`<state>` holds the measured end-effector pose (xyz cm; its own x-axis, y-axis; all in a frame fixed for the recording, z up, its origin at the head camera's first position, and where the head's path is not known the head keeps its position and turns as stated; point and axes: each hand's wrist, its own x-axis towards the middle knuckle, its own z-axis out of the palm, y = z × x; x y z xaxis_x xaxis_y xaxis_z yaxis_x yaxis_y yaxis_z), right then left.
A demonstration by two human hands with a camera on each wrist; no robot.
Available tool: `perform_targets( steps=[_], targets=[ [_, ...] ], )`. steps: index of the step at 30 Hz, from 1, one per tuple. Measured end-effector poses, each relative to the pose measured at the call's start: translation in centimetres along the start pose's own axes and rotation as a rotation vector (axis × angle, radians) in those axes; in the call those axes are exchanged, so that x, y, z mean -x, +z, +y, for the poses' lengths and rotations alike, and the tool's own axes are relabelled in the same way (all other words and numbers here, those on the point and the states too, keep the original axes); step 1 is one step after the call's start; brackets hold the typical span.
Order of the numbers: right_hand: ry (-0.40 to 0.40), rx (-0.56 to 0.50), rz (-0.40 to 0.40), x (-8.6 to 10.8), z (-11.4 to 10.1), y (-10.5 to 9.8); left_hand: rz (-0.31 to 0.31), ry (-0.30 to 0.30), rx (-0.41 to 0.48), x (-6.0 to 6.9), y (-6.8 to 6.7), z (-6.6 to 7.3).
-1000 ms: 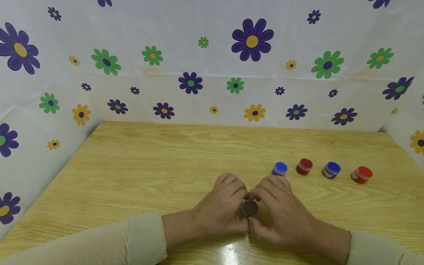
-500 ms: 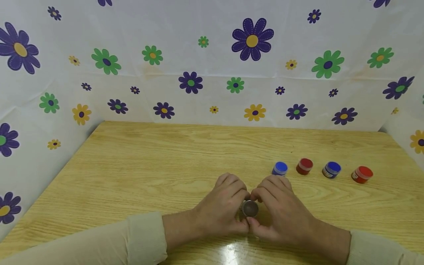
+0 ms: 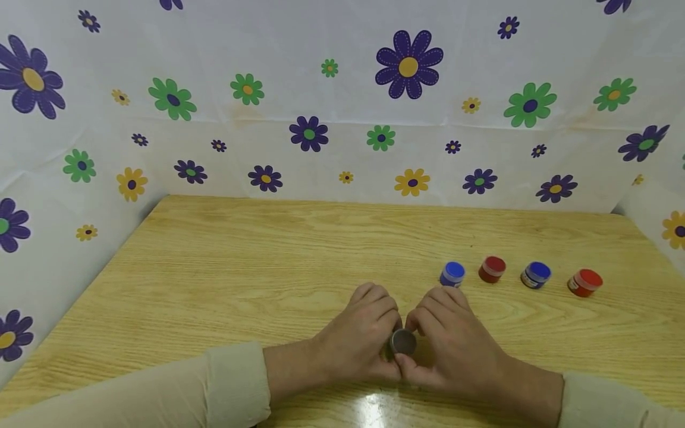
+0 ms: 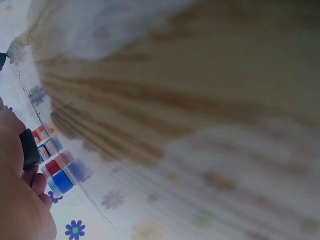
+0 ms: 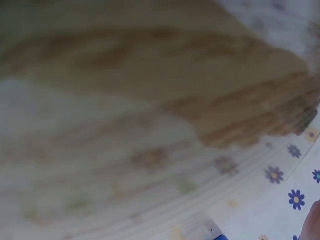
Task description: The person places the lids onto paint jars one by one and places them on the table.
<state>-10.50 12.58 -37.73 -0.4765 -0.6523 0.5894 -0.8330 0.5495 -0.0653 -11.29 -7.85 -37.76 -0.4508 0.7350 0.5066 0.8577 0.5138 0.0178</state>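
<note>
A small dark paint jar (image 3: 404, 342), its round grey-brown top facing up, is between both hands near the front of the table. My left hand (image 3: 358, 339) grips it from the left, the fingers curled behind it. From the right, my right hand (image 3: 455, 342) pinches it, thumb at the near rim and index finger at the far side. In the left wrist view the dark jar (image 4: 30, 149) shows its side beside the left hand (image 4: 22, 185). Much of the jar's body is hidden by fingers. The right wrist view catches only a sliver of the right hand (image 5: 312, 225).
Behind the right hand several lidded paint jars form a loose row: a blue jar (image 3: 452, 273), a dark red jar (image 3: 492, 269), another blue jar (image 3: 536, 274) and a bright red jar (image 3: 585, 282). A flower-printed cloth (image 3: 332, 95) walls the wooden table (image 3: 241, 255) at back and sides.
Both hands have dropped slightly toward the near edge with the jar. The right thumb has shifted a little left along the jar's near rim. The row of jars stays put.
</note>
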Motion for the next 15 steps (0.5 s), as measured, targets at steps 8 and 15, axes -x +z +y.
perform_targets(
  steps=[8,15],
  targets=[
    [0.157,0.019,-0.104,0.31,-0.11,0.05,-0.112,-0.078,-0.003,-0.05,-0.02,0.12],
    [0.392,0.07,-0.227,0.37,0.76,0.25,-0.304,-0.215,0.005,0.39,-0.23,-0.21]
  ],
)
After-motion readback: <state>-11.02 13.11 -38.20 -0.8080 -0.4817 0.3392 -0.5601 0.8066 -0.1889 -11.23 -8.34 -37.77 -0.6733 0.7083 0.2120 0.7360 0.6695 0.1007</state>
